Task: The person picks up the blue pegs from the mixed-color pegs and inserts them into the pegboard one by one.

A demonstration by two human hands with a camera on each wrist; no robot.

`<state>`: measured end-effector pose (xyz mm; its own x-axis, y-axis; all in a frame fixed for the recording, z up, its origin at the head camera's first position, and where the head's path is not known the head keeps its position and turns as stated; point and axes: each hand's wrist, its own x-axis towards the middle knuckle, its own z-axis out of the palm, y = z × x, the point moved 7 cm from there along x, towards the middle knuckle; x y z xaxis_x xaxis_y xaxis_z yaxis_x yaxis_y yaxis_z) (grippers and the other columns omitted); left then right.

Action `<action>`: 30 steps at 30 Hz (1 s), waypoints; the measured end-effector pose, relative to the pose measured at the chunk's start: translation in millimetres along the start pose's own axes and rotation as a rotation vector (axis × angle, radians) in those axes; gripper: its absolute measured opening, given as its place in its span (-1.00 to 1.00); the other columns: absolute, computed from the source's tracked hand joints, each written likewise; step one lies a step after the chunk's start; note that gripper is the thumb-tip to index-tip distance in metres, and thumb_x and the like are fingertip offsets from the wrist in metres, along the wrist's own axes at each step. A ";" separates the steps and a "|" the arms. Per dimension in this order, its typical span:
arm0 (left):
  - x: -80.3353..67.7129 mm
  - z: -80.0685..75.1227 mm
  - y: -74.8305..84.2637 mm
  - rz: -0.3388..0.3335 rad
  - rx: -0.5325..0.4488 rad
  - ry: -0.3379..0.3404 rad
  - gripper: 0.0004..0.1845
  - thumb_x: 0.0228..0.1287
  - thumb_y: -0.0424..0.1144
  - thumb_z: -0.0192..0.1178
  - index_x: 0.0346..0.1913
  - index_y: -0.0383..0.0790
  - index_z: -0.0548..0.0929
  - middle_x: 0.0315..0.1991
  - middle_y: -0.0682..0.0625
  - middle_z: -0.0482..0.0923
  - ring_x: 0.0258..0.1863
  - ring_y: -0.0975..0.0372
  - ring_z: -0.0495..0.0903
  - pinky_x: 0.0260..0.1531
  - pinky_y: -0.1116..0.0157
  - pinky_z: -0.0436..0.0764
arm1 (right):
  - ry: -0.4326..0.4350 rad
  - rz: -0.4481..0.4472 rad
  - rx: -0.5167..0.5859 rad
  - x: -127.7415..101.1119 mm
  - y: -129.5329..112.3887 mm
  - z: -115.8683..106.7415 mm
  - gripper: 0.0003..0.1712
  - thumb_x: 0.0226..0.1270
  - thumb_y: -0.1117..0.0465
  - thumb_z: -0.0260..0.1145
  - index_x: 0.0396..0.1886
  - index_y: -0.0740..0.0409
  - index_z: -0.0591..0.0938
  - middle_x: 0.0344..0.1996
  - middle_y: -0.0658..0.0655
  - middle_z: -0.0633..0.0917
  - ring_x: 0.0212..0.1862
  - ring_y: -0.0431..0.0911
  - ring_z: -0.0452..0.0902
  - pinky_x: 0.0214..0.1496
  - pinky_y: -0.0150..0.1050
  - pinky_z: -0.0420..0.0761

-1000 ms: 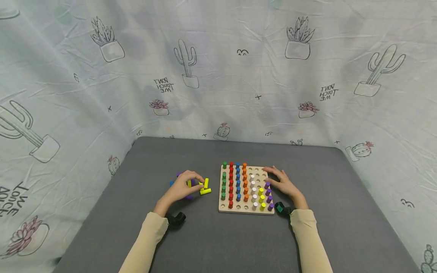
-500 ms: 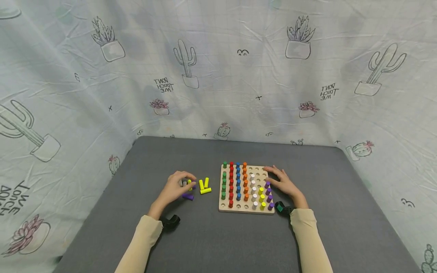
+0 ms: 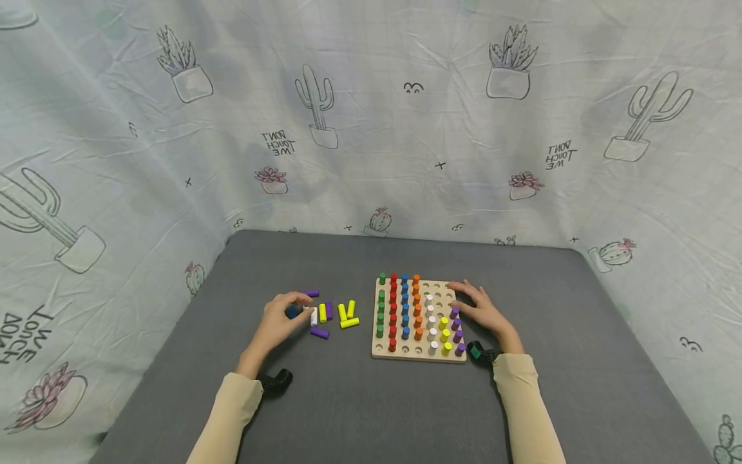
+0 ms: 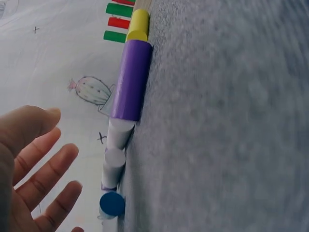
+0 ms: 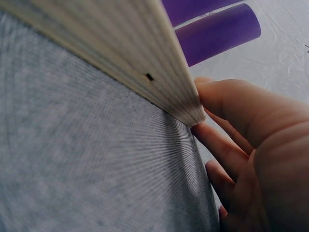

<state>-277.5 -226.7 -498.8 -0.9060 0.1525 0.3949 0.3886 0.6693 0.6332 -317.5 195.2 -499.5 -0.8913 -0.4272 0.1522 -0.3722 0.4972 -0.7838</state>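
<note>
Grey counter [image 3: 359,412] | left hand [image 3: 277,320] open over loose pegs [image 3: 317,314], picking | right hand [image 3: 484,314] flat, steadying board [image 3: 418,354] | next: pinch one peg

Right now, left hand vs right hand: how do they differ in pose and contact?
The left hand is off the wooden peg board, over the loose pegs lying on the grey mat; the right hand rests on the board's right edge. The left hand's fingers curl down toward a blue peg; the right hand's fingers lie nearly straight, steadying the board. Both wear beige sleeves.
</note>
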 end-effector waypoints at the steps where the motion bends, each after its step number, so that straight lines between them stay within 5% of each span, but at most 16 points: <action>1: -0.6 -1.0 -1.2 -0.010 0.012 0.002 -0.76 0.15 -0.13 0.30 -0.15 -0.15 0.65 -0.26 0.04 0.61 -0.23 0.12 0.47 -0.12 0.05 0.29 | -0.003 0.000 -0.001 -0.6 -1.6 0.1 -0.46 0.27 0.39 0.18 0.23 0.45 0.33 0.26 0.48 0.28 0.36 0.45 -0.20 0.28 0.35 -0.40; 11: -6.4 -13.6 -12.5 -0.121 0.092 0.040 -0.75 0.07 -0.07 0.34 -0.20 -0.08 0.65 -0.27 0.01 0.63 -0.21 0.11 0.50 -0.07 -0.04 0.31 | 0.001 -0.011 0.002 -1.0 -1.3 0.3 -0.47 0.28 0.38 0.18 0.23 0.45 0.34 0.26 0.49 0.28 0.36 0.45 -0.19 0.28 0.36 -0.41; 30: -12.3 -14.2 -31.2 -0.290 0.210 -0.010 -0.63 0.02 0.08 0.34 -0.22 -0.10 0.61 -0.41 0.06 0.60 -0.36 0.15 0.51 -0.19 0.01 0.34 | 0.005 -0.008 -0.009 -1.9 -3.0 -0.7 -0.46 0.29 0.36 0.18 0.24 0.44 0.33 0.26 0.49 0.28 0.36 0.44 -0.18 0.29 0.35 -0.40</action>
<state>-276.1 -259.7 -513.9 -0.9755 -0.0594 0.2117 0.0731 0.8204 0.5671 -314.9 195.0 -497.0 -0.8896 -0.4272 0.1617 -0.3817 0.5008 -0.7768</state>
